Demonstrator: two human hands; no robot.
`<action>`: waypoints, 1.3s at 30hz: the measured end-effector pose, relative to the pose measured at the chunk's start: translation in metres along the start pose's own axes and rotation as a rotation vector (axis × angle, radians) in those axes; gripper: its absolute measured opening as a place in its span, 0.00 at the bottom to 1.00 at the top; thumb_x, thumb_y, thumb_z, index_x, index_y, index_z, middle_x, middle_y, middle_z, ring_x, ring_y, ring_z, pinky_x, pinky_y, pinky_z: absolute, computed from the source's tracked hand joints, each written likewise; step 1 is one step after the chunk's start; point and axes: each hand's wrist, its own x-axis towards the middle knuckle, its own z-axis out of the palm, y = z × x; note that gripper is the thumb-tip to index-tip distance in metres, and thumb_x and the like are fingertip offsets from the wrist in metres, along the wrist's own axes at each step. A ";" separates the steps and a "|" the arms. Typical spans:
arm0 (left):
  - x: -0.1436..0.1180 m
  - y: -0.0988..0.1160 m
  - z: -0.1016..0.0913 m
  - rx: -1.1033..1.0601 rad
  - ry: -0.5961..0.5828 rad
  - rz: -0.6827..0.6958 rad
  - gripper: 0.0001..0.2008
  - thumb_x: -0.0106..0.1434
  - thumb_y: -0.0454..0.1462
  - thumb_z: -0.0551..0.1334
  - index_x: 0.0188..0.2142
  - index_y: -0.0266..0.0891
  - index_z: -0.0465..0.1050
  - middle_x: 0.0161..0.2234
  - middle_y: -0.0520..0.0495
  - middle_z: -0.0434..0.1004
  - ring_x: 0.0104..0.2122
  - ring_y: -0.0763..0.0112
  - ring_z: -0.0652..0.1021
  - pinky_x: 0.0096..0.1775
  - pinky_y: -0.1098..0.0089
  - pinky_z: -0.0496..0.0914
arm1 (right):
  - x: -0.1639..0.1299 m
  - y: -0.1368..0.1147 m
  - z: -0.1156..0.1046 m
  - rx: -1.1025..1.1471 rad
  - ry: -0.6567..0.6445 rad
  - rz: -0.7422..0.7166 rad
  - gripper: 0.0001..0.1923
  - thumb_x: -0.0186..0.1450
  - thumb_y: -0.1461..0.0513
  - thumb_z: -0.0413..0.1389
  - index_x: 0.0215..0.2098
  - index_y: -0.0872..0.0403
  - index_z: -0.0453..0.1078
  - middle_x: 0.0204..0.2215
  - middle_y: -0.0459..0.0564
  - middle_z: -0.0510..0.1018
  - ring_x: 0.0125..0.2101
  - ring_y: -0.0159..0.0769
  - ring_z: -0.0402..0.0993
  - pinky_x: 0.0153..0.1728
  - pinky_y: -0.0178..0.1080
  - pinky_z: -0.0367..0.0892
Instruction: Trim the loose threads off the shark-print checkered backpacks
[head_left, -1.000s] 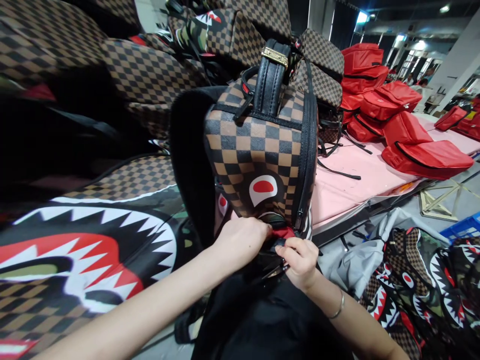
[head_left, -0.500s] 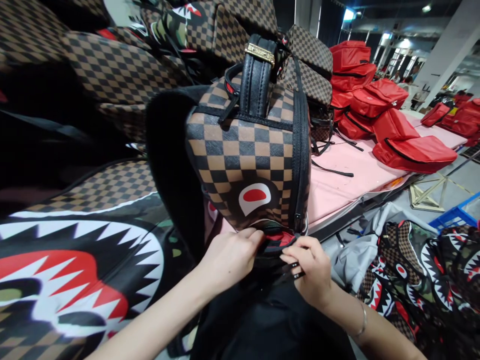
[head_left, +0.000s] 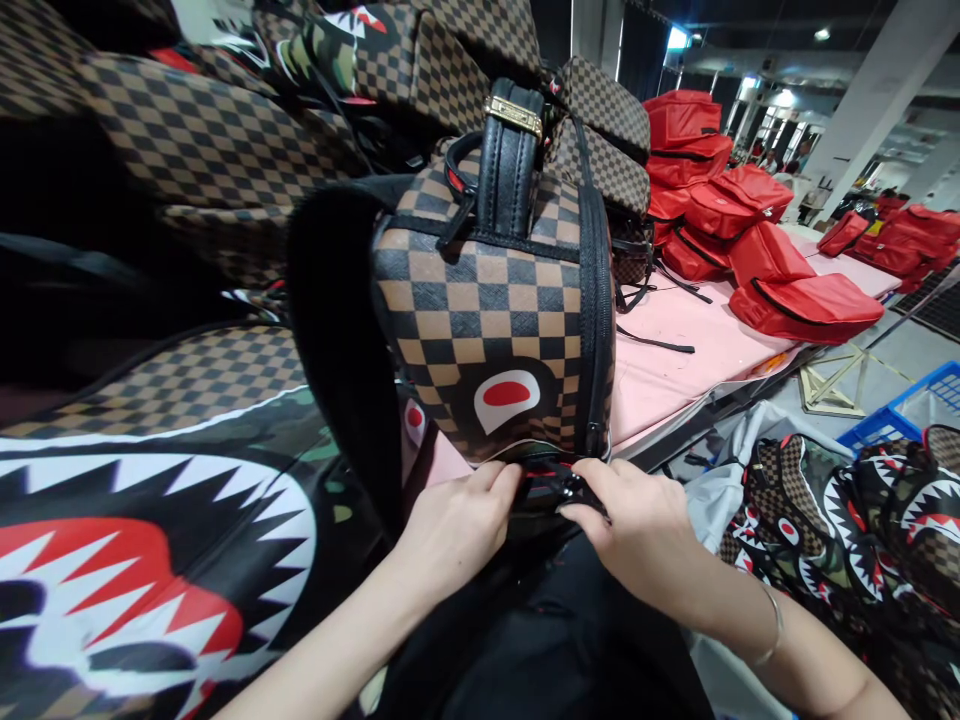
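A small brown-and-black checkered backpack (head_left: 495,290) stands upright in front of me, with a black top handle, a gold metal plate and a red-and-white eye patch. My left hand (head_left: 461,520) is closed in a pinch on the backpack's lower edge, where a dark opening with red lining shows. Close beside it, at the same edge, my right hand (head_left: 637,520) is closed with thumb and fingers around a small dark glossy thing (head_left: 574,487); its exact kind is hidden. The zipper (head_left: 596,330) runs down the backpack's right side.
A large shark-mouth backpack (head_left: 150,560) lies at left. More checkered bags (head_left: 217,140) are piled behind. Red bags (head_left: 806,300) sit on a pink table (head_left: 667,385) at right. Below, a grey sack (head_left: 709,500) holds several printed bags, near a blue crate (head_left: 900,405).
My right hand has turned and moved in closer to my left hand, covering more of the red-lined opening. My left hand stays on the edge. The view has shifted slightly.
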 end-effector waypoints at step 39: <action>-0.030 0.001 -0.015 -1.355 0.170 -0.250 0.25 0.63 0.48 0.46 0.16 0.39 0.65 0.21 0.48 0.74 0.23 0.70 0.75 0.28 0.71 0.71 | 0.018 0.035 0.083 0.409 0.379 -0.334 0.11 0.62 0.66 0.46 0.37 0.54 0.70 0.26 0.47 0.76 0.27 0.30 0.72 0.31 0.32 0.64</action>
